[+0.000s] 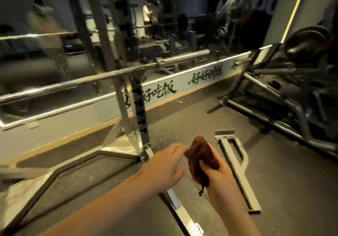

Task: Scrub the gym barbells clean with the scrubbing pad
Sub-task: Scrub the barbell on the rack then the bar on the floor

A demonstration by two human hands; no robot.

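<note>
Below the barbell (91, 81) resting on its rack (126, 111), near the rack's foot, my right grip (217, 176) is curled round the brown scrubbing pad (201, 159), holding it above the floor (283, 190), well apart from the bar; my left grip (164, 164) sits just beside it, fingertips (180, 147) at the pad's edge; whether they pinch it I cannot tell through the blur.

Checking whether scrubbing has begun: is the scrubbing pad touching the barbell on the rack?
Apart. The head view shows the scrubbing pad gripped in the right hand, well clear of the barbell.
</note>
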